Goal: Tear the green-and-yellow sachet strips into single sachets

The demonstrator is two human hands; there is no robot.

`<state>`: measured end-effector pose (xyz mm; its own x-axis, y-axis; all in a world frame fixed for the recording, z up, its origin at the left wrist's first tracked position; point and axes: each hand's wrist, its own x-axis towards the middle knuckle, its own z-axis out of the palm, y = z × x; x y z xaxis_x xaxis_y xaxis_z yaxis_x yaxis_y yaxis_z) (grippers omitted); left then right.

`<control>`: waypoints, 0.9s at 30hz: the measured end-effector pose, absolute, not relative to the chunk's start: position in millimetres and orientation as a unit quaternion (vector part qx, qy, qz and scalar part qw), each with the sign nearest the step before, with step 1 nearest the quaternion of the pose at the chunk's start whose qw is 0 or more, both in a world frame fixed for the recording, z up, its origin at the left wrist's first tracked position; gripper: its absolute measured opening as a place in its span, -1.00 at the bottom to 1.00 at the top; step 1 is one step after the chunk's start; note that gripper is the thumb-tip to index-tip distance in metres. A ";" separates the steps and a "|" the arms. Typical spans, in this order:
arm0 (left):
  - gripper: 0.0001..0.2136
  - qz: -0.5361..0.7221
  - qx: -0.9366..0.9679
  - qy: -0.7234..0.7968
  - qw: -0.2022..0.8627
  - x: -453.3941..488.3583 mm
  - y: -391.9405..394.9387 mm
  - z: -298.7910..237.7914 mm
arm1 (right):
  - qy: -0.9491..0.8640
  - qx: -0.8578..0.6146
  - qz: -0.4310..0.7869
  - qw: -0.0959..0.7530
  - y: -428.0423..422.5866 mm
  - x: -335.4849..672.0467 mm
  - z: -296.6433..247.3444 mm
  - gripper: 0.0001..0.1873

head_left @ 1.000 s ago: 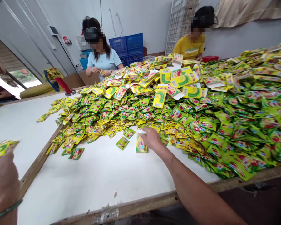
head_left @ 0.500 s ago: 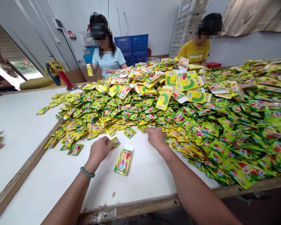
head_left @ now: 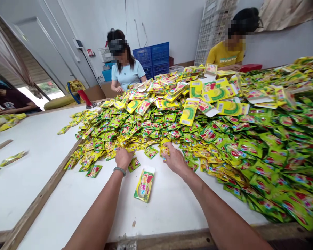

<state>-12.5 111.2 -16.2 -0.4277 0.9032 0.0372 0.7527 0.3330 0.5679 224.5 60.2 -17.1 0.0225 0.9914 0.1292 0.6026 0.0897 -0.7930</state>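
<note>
Touching foil sachets (head_left: pixel 156 128), lower centre.
Our left hand (head_left: pixel 123 159): fingers together, tips hidden in pile; right hand (head_left: pixel 175 160): fingers slightly apart.

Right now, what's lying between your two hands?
In the head view, one small yellow-green sachet lies between your left hand and right hand, on the white table top.
</note>
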 end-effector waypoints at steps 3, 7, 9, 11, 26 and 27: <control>-0.69 0.301 0.510 0.779 0.206 -6.7 103.0 -18.2 | -0.622 -0.591 0.360 0.366 54.1 220.0 -8.6 -0.73; -0.69 0.364 0.518 0.699 0.333 3.9 80.3 -12.5 | -0.622 -0.572 0.378 0.378 51.0 220.1 0.0 -0.75; -0.67 0.399 0.505 0.624 0.443 8.8 67.7 -8.8 | -0.627 -0.550 0.392 0.389 51.3 220.8 0.0 -0.76; -0.66 0.423 0.477 0.556 0.533 13.8 56.7 -5.7 | -0.620 -0.512 0.434 0.407 51.7 220.6 -2.7 -0.76; -0.73 0.405 0.344 0.451 0.717 26.0 29.9 -0.5 | -0.579 -0.438 0.534 0.433 49.0 207.0 -15.7 -0.70; -0.73 0.411 0.355 0.453 0.707 27.1 29.8 0.4 | -0.582 -0.437 0.527 0.439 48.4 204.9 -15.5 -0.71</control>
<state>27.1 29.8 0.4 0.2518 0.9024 -0.3495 -0.2595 0.4109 0.8740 204.9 48.4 -15.5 -0.2320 0.9714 0.0509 0.0463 0.0633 -0.9969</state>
